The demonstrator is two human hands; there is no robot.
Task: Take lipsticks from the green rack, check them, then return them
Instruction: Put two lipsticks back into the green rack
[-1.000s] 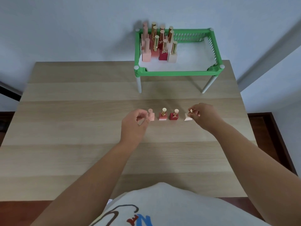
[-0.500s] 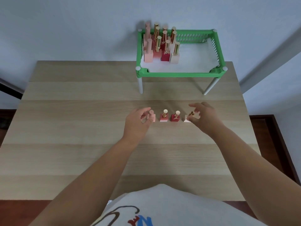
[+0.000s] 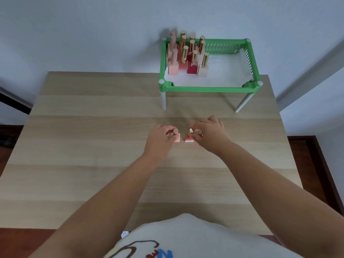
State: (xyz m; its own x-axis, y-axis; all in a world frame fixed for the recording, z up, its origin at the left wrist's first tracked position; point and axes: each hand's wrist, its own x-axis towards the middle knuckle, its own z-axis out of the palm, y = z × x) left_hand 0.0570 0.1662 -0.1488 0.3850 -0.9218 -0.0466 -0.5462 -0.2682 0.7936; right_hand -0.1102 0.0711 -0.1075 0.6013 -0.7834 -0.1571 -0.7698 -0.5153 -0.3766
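Observation:
A green rack [image 3: 204, 88] on white legs stands at the table's far edge, with several upright lipsticks [image 3: 188, 56] crowded in its left back corner. On the table in front of it, my left hand [image 3: 159, 141] pinches the cap of a pale pink lipstick [image 3: 176, 137] that stands upright. Just to its right stands a red-and-pink lipstick [image 3: 189, 139] with a gold cap, and the fingertips of my right hand [image 3: 209, 135] close on that cap. A sliver of a dark red lipstick [image 3: 200, 135] shows under my right fingers. Anything further right is hidden by that hand.
The light wooden table [image 3: 93, 146] ends near the rack's right legs, with dark floor [image 3: 316, 155] beyond. A grey-blue wall [image 3: 93, 34] rises right behind the rack. The right half of the rack holds only a white liner [image 3: 229, 71].
My right hand has moved left from the pale lipstick at the row's right end onto the gold cap of the red-and-pink one. My left hand has stayed on the pink lipstick.

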